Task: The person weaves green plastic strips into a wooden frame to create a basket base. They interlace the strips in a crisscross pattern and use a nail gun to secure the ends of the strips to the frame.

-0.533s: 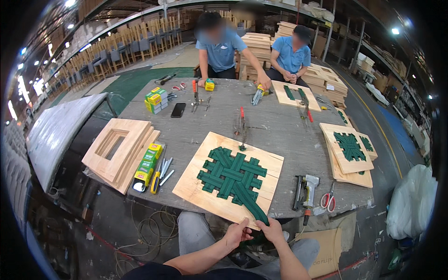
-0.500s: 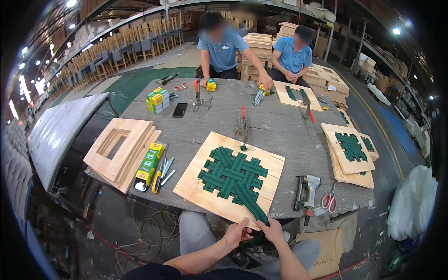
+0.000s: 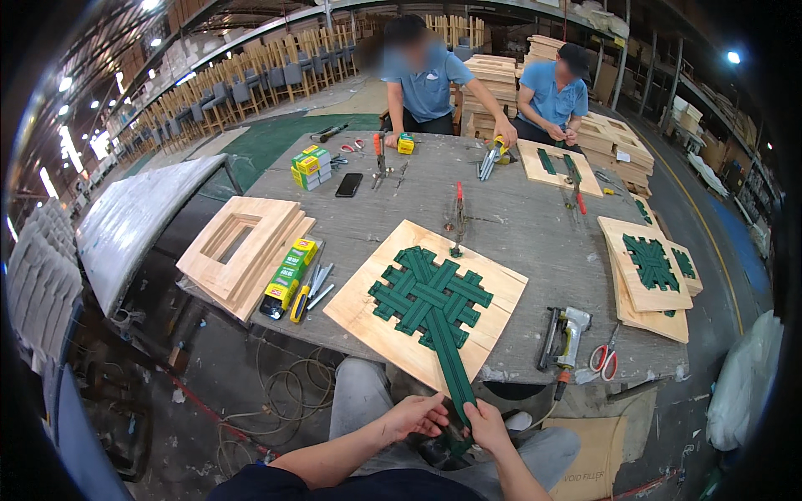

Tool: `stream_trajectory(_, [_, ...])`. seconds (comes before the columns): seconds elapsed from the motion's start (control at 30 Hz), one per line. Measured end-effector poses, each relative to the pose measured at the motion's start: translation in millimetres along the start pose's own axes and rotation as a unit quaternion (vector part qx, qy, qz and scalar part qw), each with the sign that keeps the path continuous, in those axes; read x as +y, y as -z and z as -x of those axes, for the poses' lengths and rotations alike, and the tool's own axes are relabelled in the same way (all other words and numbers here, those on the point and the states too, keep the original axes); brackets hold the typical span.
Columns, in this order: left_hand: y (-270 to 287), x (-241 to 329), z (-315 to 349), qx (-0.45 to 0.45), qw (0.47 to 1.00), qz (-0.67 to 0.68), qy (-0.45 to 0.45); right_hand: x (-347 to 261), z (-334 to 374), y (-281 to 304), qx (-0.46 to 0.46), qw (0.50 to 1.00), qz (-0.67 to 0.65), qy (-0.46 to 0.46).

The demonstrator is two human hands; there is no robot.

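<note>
A length of green elastic webbing (image 3: 447, 359) runs from the woven green webbing (image 3: 418, 292) on a square wooden panel (image 3: 359, 313) down over its near edge. My right hand (image 3: 489, 427) is closed on this strip below the edge, pulling it fairly straight, and its loose end hangs beneath. Just left of the strip, my left hand (image 3: 413, 417) has its fingers partly bent and apart, with nothing plainly held; whether the fingertips touch the strip I cannot tell. A red-handled clamp (image 3: 459, 209) stands at the panel's far corner.
Right of the panel lie a staple gun (image 3: 571, 338) and red-handled scissors (image 3: 603, 359). On the left are stacked wooden frames (image 3: 242, 242), a green-yellow box (image 3: 290, 275) and a yellow cutter (image 3: 301, 302). Finished panels (image 3: 643, 263) sit far right. Two co-workers (image 3: 430, 79) sit across the table (image 3: 393, 204).
My left hand has come off the panel's near edge. The webbing strip now hangs straighter and farther down, with my right hand lower on it. The whole view has shifted slightly.
</note>
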State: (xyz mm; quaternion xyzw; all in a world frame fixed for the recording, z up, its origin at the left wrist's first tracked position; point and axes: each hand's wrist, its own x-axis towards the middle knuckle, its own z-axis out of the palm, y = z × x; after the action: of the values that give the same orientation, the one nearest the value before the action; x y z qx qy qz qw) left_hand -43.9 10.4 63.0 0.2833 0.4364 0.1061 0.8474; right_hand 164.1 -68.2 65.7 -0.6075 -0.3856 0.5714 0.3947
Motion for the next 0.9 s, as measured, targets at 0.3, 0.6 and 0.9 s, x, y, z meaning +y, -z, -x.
stream_trajectory(0.3, [-47.9,10.6,-19.4,-0.076,0.995,0.028,-0.063,16.3,74.5,14.3,-0.044,0.997,-0.07,-0.005])
stream_trajectory(0.6, [-64.0,-34.7,-16.1,-0.065,0.997,-0.014,-0.039,-37.4,-28.0,69.3,-0.056,0.993,-0.028,-0.096])
stream_trajectory(0.9, [-37.7,-37.9,-19.8,-0.065,0.988,-0.131,-0.051,-50.8,-85.6,-19.3,-0.113,0.942,-0.238,-0.206])
